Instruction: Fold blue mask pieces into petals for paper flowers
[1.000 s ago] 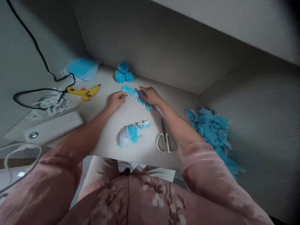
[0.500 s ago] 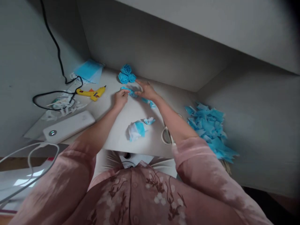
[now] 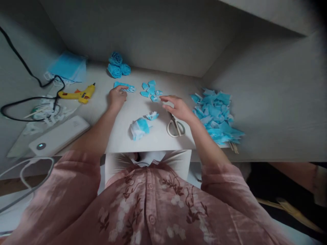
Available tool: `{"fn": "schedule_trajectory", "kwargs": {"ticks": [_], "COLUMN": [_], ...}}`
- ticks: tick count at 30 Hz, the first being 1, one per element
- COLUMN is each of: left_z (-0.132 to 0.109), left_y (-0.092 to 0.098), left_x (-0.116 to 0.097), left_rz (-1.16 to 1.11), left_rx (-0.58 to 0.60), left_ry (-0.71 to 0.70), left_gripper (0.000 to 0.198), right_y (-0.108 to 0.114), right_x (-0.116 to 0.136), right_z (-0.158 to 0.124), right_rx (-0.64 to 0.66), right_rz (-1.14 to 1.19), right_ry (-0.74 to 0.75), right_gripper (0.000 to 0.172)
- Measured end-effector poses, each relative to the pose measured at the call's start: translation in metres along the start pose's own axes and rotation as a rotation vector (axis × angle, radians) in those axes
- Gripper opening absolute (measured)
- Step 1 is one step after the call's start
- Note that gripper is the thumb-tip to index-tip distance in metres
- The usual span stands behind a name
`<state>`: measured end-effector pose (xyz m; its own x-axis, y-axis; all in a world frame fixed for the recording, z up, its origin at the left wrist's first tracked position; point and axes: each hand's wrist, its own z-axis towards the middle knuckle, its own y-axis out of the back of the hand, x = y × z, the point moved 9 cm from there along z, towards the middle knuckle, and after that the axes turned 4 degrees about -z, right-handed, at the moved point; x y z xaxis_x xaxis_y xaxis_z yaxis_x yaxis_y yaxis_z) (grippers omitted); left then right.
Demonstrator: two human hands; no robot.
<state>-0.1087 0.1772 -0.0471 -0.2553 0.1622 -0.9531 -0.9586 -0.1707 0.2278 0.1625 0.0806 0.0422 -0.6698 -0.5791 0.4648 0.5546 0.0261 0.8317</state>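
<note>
Blue strip [image 3: 125, 87]: lies flat on the table [image 3: 102, 109], far of centre, just nearer than the blue roses [image 3: 118, 66].
Left hand [image 3: 117, 97]: fingers curled, tips closed on the strip's left end.
Right hand [image 3: 178, 107]: open, fingers loosely spread, holding nothing; above the blades of the scissors [image 3: 175, 126].
Cut squares [image 3: 151, 90]: between the two hands, right of the strip.
Crumpled mask [image 3: 139, 128]: near edge, centre.
Glue gun [image 3: 79, 96]: far left.
Scrap pile [image 3: 216, 114]: right.
</note>
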Motion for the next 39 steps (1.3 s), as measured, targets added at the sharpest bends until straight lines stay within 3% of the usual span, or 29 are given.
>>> {"fn": "schedule_trajectory", "kwargs": {"ticks": [4, 12, 15, 20, 23, 27, 32, 35, 39], "left_z": [-0.018, -0.05, -0.058, -0.063, -0.063, -0.063, -0.059, -0.058, -0.059], "left_y": [-0.008, -0.054, -0.065, -0.068, -0.066, -0.064, -0.061, -0.059, -0.056], "left_x": [-0.017, -0.042, -0.043, -0.05, -0.054, -0.055, -0.049, -0.05, -0.053], "left_rz": [-0.028, -0.107, -0.1, -0.174, -0.223, -0.214, -0.221, -0.215, -0.175], "left_rx": [0.002, 0.327, 0.426, 0.498, 0.504, 0.455, 0.371, 0.327, 0.284], "left_ry": [0.027, 0.021, 0.016, 0.002, 0.013, 0.028, 0.052, 0.023, -0.016], "left_gripper": [0.032, 0.029, 0.038, 0.064, 0.073, 0.047, 0.032, 0.032, 0.032], "right_y": [-0.019, -0.052, -0.053, -0.029, -0.021, -0.026, -0.031, -0.036, -0.044], "right_x": [-0.002, 0.001, 0.003, 0.01, 0.018, 0.023, -0.009, -0.028, -0.022], "right_z": [-0.016, -0.008, 0.003, 0.02, 0.027, 0.029, 0.019, 0.012, 0.011], "right_rx": [0.078, 0.219, 0.142, -0.058, -0.111, -0.149, -0.285, -0.317, -0.264], "right_rz": [-0.109, -0.237, -0.157, -0.108, -0.162, -0.173, 0.186, 0.463, 0.564], "right_ry": [-0.062, -0.115, -0.061, 0.032, 0.074, 0.116, -0.047, -0.161, -0.183], "right_gripper": [0.031, 0.023, 0.018, 0.018, 0.019, 0.02, 0.016, 0.035, 0.056]}}
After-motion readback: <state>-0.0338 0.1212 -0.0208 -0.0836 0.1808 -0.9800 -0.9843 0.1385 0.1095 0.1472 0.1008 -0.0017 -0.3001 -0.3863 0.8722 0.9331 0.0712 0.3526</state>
